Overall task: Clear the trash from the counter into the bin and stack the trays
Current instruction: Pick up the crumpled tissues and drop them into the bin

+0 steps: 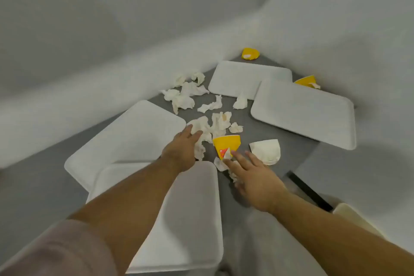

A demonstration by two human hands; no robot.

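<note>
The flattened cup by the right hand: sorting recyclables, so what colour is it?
Yellow, with a small red-orange mark, on the flattened cup; head view.

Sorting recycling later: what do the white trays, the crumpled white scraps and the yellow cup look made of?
Trays: probably plastic, matte white, with smooth moulded rims and rounded corners. Scraps: thin tissue or napkin paper, softly creased and torn. Yellow cup: likely coated paper, squashed flat with a printed outside; coating unclear.

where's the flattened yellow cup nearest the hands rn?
Head view, centre of the counter: the yellow cup lies between the left hand and right hand, beside a white folded paper, crumpled napkins just behind it.
</note>
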